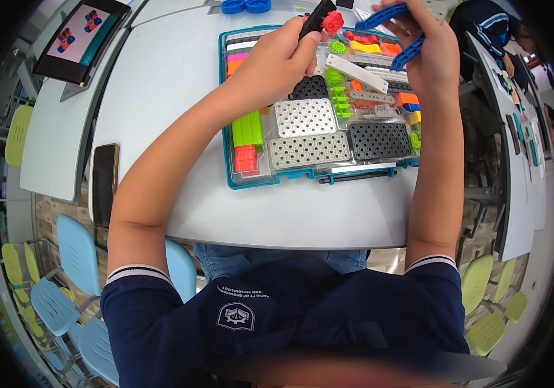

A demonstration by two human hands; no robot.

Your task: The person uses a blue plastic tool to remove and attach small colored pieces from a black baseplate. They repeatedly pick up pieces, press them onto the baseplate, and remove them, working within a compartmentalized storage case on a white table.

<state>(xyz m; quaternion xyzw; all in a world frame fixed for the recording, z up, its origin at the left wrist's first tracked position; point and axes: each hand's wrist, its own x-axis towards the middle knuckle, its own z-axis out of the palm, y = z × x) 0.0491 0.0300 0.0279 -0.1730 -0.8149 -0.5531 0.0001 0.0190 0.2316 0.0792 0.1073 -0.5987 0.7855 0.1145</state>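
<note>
My left hand [283,58] is closed round a black building-kit piece [316,19] with a red connector [332,23] at its end. Blue curved beams [408,53] stick out from my right hand [429,55], whose fingers are bent round them; whether they are one part or two I cannot tell. Both hands are held over the far side of a teal-rimmed parts tray [230,174]. In the tray lie a white perforated plate [305,118], a grey plate [310,150], a dark plate [380,140], a long white beam [357,74] and green blocks [247,129].
Two blue rings [257,6] lie at the table's far edge. A phone [105,184] rests at the left edge of the table, and a tablet [79,35] showing a model stands on the left. Blue chairs [77,252] are at lower left. Another person [484,29] is at far right.
</note>
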